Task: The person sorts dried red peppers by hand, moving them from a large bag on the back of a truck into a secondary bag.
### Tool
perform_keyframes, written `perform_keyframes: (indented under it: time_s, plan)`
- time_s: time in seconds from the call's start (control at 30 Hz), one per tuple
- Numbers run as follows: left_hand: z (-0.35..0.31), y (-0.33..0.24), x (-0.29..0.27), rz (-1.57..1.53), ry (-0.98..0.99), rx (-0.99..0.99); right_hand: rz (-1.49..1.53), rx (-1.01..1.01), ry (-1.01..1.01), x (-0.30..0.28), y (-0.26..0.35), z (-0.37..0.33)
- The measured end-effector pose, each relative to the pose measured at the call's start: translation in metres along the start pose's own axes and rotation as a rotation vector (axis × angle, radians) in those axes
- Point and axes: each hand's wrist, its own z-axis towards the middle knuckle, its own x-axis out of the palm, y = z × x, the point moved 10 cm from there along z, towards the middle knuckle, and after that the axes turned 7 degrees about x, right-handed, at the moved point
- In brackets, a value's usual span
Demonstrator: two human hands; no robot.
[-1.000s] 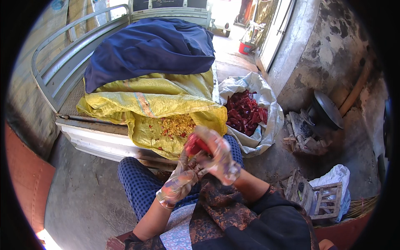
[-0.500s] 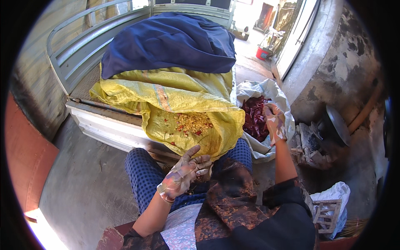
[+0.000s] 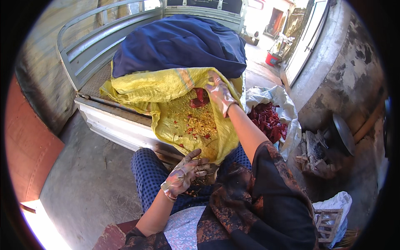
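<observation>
My right hand, in a patterned glove, grips the raised edge of a yellow woven sack and holds its mouth up. Inside the sack's mouth lie dark red dried chilies, with pale yellow seeds and red bits spread on the plastic nearer me. Gloved as well, my left hand hovers above my lap with its fingers apart and nothing in it. To the right stands a white woven sack with dried red chilies in it.
The yellow sack rests on a metal cargo bed with side rails, under a dark blue cloth. At right are a dark round pan and rubble by a stained wall. A wooden rack stands lower right, a red bucket farther off.
My right hand has moved left from the white sack to the yellow sack, whose edge is now lifted. Red chilies now show inside it. My left hand is nearly unchanged.
</observation>
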Motion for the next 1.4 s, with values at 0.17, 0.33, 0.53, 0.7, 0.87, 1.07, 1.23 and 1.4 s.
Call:
perform_keyframes:
  time_s: [0.17, 0.33, 0.53, 0.7, 0.87, 1.07, 1.23, 1.4]
  plan:
    - [0.001, 0.007, -0.01, -0.049, -0.028, -0.026, -0.455, 0.06, 0.324, 0.025, -0.015, 0.001]
    - [-0.006, 0.008, -0.013, -0.037, -0.069, -0.032, -0.81, -0.243, 0.473, 0.074, 0.007, -0.032]
    - [-0.01, -0.002, -0.017, -0.013, -0.079, -0.01, -0.868, 0.012, 0.482, 0.099, -0.032, -0.032]
    - [-0.011, -0.024, -0.026, 0.162, -0.161, 0.122, 0.055, 0.515, 0.482, 0.068, 0.017, -0.079]
    - [-0.01, -0.064, -0.018, 0.438, -0.293, 0.307, 0.712, 0.409, 0.585, 0.05, 0.045, -0.093]
    - [-0.008, -0.097, 0.035, 0.513, -0.189, 0.468, 0.188, 0.386, 0.645, 0.051, 0.096, -0.161]
    - [-0.011, -0.086, 0.045, 0.629, -0.139, 0.246, 0.83, 0.41, 0.549, 0.065, 0.092, -0.194]
    - [-0.014, -0.075, 0.027, 0.77, -0.06, 0.266, -0.213, -0.312, 0.666, 0.055, 0.137, -0.204]
